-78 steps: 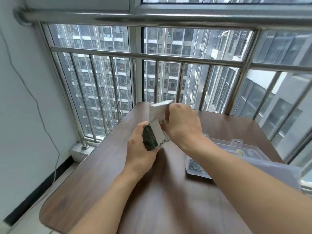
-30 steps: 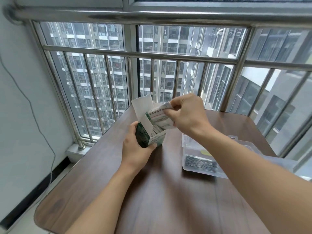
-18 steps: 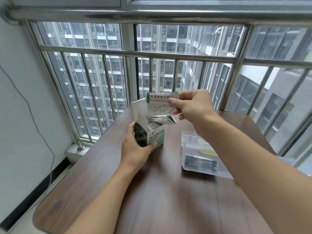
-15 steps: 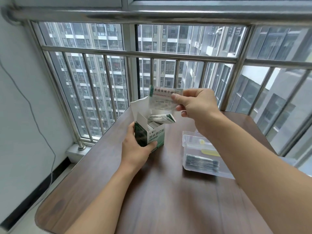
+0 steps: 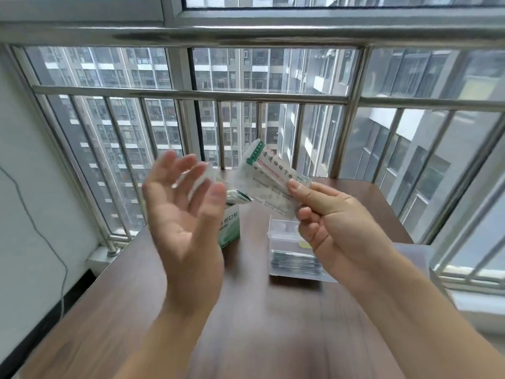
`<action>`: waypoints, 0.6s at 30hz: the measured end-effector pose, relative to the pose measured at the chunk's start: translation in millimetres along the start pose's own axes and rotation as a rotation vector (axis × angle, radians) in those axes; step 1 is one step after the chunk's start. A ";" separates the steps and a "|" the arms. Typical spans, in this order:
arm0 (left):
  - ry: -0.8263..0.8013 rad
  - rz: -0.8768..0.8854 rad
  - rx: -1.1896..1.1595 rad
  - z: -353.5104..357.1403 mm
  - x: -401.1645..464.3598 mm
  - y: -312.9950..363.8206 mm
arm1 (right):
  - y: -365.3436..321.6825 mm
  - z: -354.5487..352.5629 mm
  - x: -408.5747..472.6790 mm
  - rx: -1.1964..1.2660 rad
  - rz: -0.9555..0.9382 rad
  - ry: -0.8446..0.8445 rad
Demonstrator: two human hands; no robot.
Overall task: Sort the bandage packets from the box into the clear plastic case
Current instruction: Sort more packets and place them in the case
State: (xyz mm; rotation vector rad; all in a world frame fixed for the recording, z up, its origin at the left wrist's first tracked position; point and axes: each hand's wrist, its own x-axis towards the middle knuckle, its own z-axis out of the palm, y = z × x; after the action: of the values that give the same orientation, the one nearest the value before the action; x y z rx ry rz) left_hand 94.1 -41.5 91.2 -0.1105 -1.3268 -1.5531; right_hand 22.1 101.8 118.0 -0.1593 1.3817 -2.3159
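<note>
A green and white bandage box (image 5: 231,228) stands upright on the brown table (image 5: 246,324) with its top flaps open and packets (image 5: 237,196) sticking out. My left hand (image 5: 183,214) is raised in front of it, palm up, fingers spread, holding nothing. My right hand (image 5: 328,228) pinches a folded white paper sheet (image 5: 269,181) with green and red print, held above the table. The clear plastic case (image 5: 289,255) lies open behind my right hand, with a row of dark bandage packets (image 5: 296,262) in it.
A steel window railing (image 5: 191,94) runs close behind the table's far edge. A white wall with a thin cable (image 5: 41,231) stands at the left. The case's lid (image 5: 410,255) lies at the right, partly behind my forearm.
My left hand has let go of the box and risen, palm open. My right hand has brought the printed sheet out of the box and nearer to me.
</note>
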 end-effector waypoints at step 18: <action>-0.942 -0.679 0.493 94.4 26.9 -57.2 | -40.1 -142.7 -11.4 -1.505 -0.266 -0.131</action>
State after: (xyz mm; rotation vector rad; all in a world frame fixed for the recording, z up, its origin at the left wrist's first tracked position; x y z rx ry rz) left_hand -8.5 5.0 106.1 -0.0849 -2.6715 -1.7184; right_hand -24.8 238.4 83.3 -0.9145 2.7740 -0.8703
